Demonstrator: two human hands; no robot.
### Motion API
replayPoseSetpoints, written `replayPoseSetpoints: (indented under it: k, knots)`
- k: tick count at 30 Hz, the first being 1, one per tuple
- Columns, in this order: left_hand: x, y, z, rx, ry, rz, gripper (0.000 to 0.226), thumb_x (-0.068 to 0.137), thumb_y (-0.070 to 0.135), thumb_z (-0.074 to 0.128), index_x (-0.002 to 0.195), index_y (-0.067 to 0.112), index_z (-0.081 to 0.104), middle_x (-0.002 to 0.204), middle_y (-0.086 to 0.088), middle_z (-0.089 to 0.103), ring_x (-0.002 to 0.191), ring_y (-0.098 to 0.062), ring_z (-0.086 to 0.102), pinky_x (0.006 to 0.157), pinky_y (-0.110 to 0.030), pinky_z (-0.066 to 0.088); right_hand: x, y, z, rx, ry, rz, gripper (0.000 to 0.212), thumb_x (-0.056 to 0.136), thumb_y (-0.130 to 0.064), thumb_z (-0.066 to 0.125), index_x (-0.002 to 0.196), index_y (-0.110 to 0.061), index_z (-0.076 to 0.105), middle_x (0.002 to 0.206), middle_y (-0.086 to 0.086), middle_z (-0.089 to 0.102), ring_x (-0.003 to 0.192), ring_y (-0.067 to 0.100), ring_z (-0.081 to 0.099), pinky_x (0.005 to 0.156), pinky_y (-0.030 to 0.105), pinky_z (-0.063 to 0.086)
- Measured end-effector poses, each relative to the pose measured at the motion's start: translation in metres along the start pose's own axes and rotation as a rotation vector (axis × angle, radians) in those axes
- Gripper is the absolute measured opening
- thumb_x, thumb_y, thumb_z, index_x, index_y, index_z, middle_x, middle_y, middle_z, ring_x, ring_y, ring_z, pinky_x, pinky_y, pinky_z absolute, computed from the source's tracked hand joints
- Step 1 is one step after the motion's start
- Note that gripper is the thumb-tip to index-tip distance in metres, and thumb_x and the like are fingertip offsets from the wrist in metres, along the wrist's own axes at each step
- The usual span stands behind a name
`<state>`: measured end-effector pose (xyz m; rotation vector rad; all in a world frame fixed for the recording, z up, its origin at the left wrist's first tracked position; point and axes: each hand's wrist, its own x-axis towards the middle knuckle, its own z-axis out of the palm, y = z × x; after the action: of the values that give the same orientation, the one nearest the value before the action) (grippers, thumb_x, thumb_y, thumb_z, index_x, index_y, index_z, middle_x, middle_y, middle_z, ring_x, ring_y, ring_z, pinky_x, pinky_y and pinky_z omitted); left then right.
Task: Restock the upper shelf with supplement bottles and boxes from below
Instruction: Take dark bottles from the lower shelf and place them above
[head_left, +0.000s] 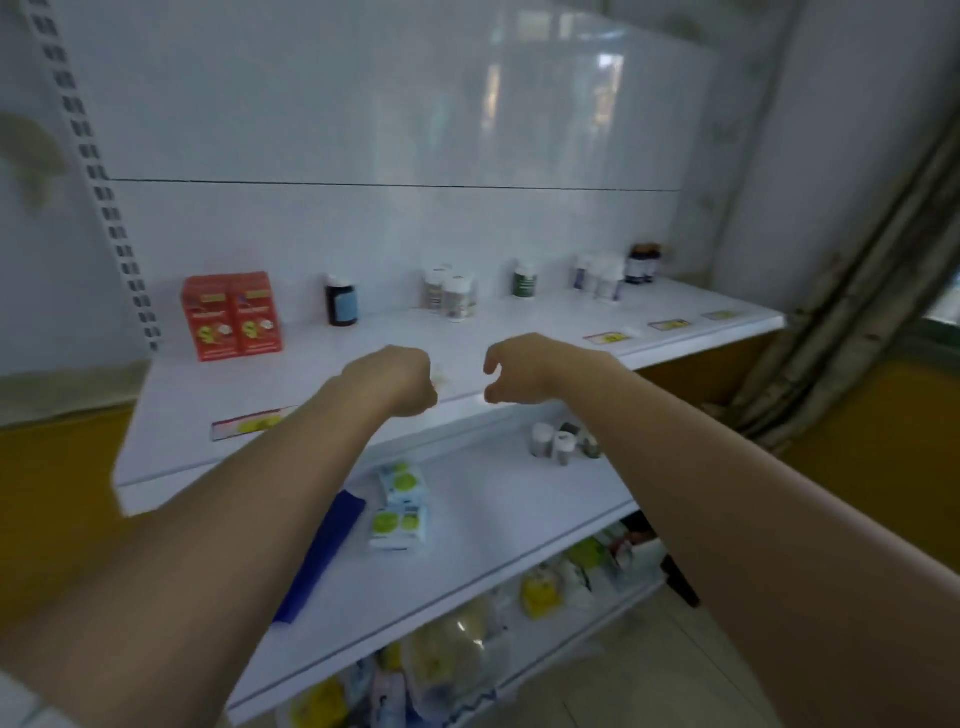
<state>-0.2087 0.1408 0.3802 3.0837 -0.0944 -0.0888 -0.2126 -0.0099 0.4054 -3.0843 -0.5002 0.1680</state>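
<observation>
the red boxes (231, 314) are standing upright at the left end of the upper shelf (291, 364), pushed back against its rear panel with faces forward, i'd guess so shoppers can read them. along that same back edge a dark bottle (342, 300), a cluster of white bottles (449, 293), a green bottle (523, 278) and some pale bottles (597, 275) are sitting well apart, leaving wide gaps that are waiting for stock. the boxes are looking like glossy card with square corners. the bottles are round with flat caps, and blur is hiding their print.

both hands are hovering over the front of the upper shelf, near each other but not touching. the left hand (395, 382) is balled up with its back to me, so i cannot tell whether anything is tucked inside. the right hand (524, 369) is hanging with fingers loosely hooked downward, a gap showing to the thumb and nothing in it.

just below the upper shelf, the lower shelf (493, 499) is carrying green boxes (400, 506), small bottles (563, 441) and a flat blue strip (322, 556), which are probably the supply to lift next. further below, soft yellow packs (540, 592) are crowding together. the shelves are looking like smooth white painted metal, with labels (249, 423) lying along the upper shelf's front lip.
</observation>
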Motion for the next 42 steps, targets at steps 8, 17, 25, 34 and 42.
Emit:
replayPoseSetpoints:
  k: [8, 17, 25, 34, 42]
  knots:
    - [0.016, 0.131, 0.04, 0.001, -0.035, 0.181, 0.008, 0.093, 0.019, 0.045, 0.097, 0.013, 0.048, 0.097, -0.006, 0.047, 0.089, -0.024, 0.048, 0.071, -0.029, 0.036, -0.06, 0.128, 0.037, 0.088, -0.062, 0.179, 0.042, 0.094, -0.028, 0.05, 0.133, -0.01, 0.05, 0.132, 0.011, 0.053, 0.116, 0.028, 0.054, 0.099, 0.036, 0.046]
    - [0.069, 0.297, 0.08, -0.063, -0.088, 0.234, 0.011, 0.091, 0.019, 0.05, 0.085, 0.01, 0.048, 0.077, -0.006, 0.047, 0.079, -0.025, 0.049, 0.065, -0.029, 0.036, -0.08, 0.294, 0.062, 0.043, -0.122, 0.223, 0.039, 0.098, -0.024, 0.044, 0.132, -0.006, 0.05, 0.13, 0.011, 0.053, 0.118, 0.029, 0.05, 0.089, 0.031, 0.043]
    - [0.14, 0.366, 0.124, -0.104, -0.16, 0.181, 0.007, 0.086, 0.016, 0.047, 0.08, 0.016, 0.044, 0.082, -0.005, 0.05, 0.077, -0.023, 0.05, 0.062, -0.029, 0.034, -0.05, 0.408, 0.086, 0.073, -0.178, 0.257, 0.044, 0.096, -0.024, 0.046, 0.137, -0.009, 0.044, 0.137, 0.011, 0.048, 0.122, 0.028, 0.049, 0.101, 0.036, 0.044]
    - [0.265, 0.403, 0.17, -0.084, -0.084, 0.176, 0.019, 0.092, 0.022, 0.046, 0.107, 0.009, 0.049, 0.103, -0.011, 0.052, 0.091, -0.028, 0.053, 0.068, -0.031, 0.04, 0.059, 0.492, 0.118, 0.091, -0.211, 0.236, 0.047, 0.097, -0.024, 0.046, 0.141, -0.01, 0.038, 0.14, 0.011, 0.044, 0.125, 0.029, 0.046, 0.1, 0.036, 0.043]
    - [0.365, 0.437, 0.206, -0.144, -0.103, 0.156, 0.015, 0.091, 0.021, 0.048, 0.1, 0.009, 0.048, 0.112, -0.014, 0.055, 0.095, -0.03, 0.053, 0.072, -0.033, 0.04, 0.172, 0.558, 0.151, 0.116, -0.249, 0.179, 0.044, 0.095, -0.021, 0.049, 0.137, -0.011, 0.041, 0.128, 0.013, 0.052, 0.108, 0.03, 0.055, 0.09, 0.037, 0.051]
